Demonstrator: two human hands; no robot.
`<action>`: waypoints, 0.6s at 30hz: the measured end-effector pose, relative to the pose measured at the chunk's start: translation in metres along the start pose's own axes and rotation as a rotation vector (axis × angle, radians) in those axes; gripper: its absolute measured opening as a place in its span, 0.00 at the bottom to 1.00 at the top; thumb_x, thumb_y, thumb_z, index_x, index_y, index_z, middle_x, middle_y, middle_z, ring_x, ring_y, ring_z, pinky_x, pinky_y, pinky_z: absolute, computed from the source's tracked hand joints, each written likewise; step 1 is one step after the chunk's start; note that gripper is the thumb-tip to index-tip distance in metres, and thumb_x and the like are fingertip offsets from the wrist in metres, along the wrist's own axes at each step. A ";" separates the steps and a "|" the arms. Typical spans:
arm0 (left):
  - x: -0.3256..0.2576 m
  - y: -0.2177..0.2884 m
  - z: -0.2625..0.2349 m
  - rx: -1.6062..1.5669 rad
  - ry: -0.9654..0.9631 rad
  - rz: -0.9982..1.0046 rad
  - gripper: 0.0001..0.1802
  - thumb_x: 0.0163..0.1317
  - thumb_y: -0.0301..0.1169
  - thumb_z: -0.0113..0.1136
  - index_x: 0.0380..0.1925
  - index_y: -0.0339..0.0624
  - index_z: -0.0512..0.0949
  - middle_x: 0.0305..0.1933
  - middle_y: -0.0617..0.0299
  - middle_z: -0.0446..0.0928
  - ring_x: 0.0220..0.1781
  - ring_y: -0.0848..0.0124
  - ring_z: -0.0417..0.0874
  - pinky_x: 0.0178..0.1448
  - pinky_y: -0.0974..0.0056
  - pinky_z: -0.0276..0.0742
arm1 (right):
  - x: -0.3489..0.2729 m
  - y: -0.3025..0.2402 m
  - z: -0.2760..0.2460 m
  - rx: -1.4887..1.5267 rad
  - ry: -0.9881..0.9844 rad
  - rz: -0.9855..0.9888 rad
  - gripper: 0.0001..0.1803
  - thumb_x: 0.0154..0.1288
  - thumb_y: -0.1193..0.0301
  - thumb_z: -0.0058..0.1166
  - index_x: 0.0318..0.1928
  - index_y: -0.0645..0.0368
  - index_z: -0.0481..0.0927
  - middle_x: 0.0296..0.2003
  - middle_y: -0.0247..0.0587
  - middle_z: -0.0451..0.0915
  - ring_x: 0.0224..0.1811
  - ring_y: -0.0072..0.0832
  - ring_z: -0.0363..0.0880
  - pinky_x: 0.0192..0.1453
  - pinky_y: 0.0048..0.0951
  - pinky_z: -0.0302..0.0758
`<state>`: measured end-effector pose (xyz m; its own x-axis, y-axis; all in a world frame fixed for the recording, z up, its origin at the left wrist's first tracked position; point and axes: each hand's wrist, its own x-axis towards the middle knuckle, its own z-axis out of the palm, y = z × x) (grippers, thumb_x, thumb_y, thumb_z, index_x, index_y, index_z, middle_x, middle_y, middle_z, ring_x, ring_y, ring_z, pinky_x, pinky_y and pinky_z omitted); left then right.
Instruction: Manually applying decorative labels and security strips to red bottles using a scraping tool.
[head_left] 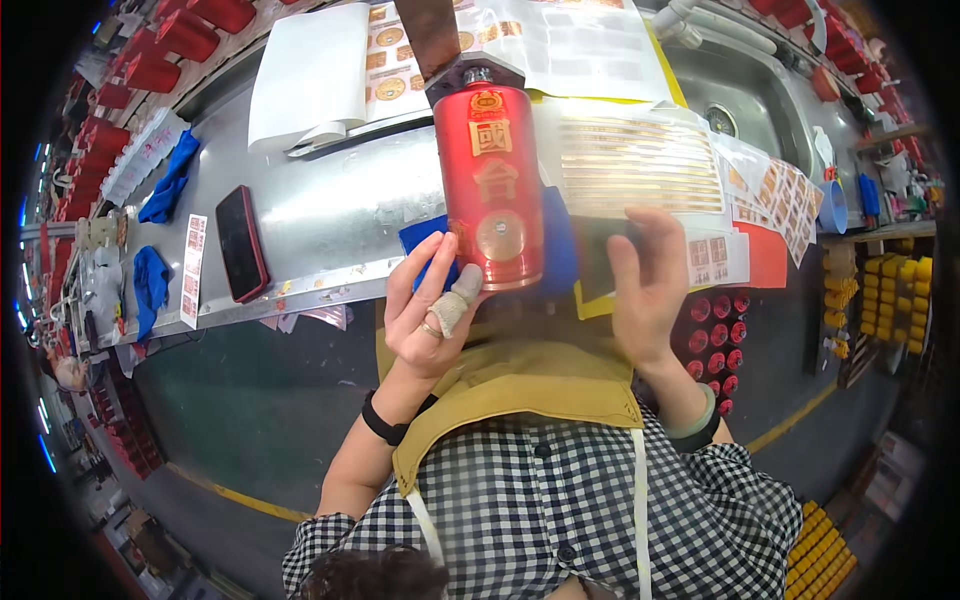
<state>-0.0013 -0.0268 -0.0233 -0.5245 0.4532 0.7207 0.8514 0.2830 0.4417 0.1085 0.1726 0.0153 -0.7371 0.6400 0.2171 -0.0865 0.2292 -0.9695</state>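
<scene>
A glossy red bottle with gold raised characters and a round gold emblem lies in front of me, its neck end against a dark metal bracket. My left hand holds the bottle's lower left end; one finger has a pale wrap on it, another a ring. To the right of the bottle, apart from it, my right hand is raised with thumb and fingers spread, slightly blurred, and nothing shows in it. A blue cloth lies under the bottle.
Sheets of gold stickers cover the metal bench right of the bottle, before a sink. On the left lie a phone, a sticker strip and blue cloths. Red-topped items stand below the bench at right.
</scene>
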 end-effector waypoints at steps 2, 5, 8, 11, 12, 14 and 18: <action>0.001 0.001 0.001 0.035 0.020 -0.018 0.19 0.50 0.23 0.81 0.45 0.36 0.89 0.56 0.48 0.87 0.60 0.51 0.86 0.60 0.55 0.85 | -0.005 -0.007 0.014 0.008 0.027 0.026 0.17 0.76 0.79 0.59 0.60 0.61 0.70 0.44 0.35 0.78 0.46 0.19 0.78 0.53 0.22 0.76; -0.001 0.000 -0.002 0.053 -0.008 -0.050 0.19 0.50 0.24 0.82 0.44 0.35 0.88 0.57 0.49 0.87 0.61 0.51 0.85 0.61 0.54 0.84 | -0.026 -0.006 0.034 0.014 0.021 0.056 0.13 0.75 0.78 0.59 0.55 0.61 0.71 0.42 0.33 0.76 0.46 0.19 0.76 0.52 0.23 0.74; -0.008 -0.005 -0.002 0.069 0.003 -0.012 0.16 0.52 0.25 0.81 0.41 0.39 0.89 0.59 0.49 0.86 0.63 0.50 0.83 0.62 0.53 0.82 | -0.035 0.002 0.031 -0.059 -0.023 0.109 0.08 0.77 0.77 0.57 0.51 0.62 0.73 0.41 0.32 0.74 0.42 0.17 0.73 0.48 0.22 0.72; -0.006 -0.010 0.002 0.118 0.033 0.106 0.14 0.56 0.28 0.79 0.43 0.43 0.89 0.63 0.48 0.83 0.67 0.50 0.79 0.65 0.52 0.81 | -0.026 0.009 0.014 -0.099 -0.007 0.193 0.06 0.78 0.79 0.54 0.51 0.63 0.74 0.42 0.32 0.75 0.42 0.17 0.73 0.48 0.21 0.71; -0.006 -0.011 0.002 0.156 0.033 0.191 0.14 0.59 0.29 0.78 0.46 0.44 0.89 0.66 0.47 0.81 0.69 0.49 0.77 0.66 0.52 0.80 | -0.024 0.010 0.010 -0.100 -0.007 0.192 0.06 0.78 0.79 0.54 0.51 0.63 0.74 0.42 0.32 0.75 0.42 0.17 0.73 0.48 0.21 0.71; -0.007 -0.012 -0.001 0.127 -0.013 0.180 0.10 0.66 0.34 0.72 0.46 0.49 0.90 0.68 0.43 0.79 0.72 0.48 0.73 0.69 0.50 0.77 | -0.022 0.011 0.005 -0.119 0.005 0.110 0.06 0.78 0.78 0.54 0.51 0.63 0.75 0.43 0.33 0.76 0.44 0.17 0.73 0.50 0.21 0.71; 0.004 -0.011 -0.008 0.207 -0.234 0.189 0.13 0.79 0.47 0.54 0.45 0.58 0.86 0.70 0.46 0.77 0.74 0.50 0.68 0.71 0.43 0.75 | -0.018 0.009 0.004 -0.049 0.019 0.164 0.06 0.79 0.77 0.54 0.52 0.63 0.75 0.45 0.34 0.78 0.46 0.18 0.73 0.53 0.22 0.71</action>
<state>-0.0134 -0.0346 -0.0210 -0.3646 0.6881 0.6274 0.9273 0.3295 0.1775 0.1185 0.1596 0.0025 -0.7259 0.6852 0.0589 0.0669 0.1555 -0.9856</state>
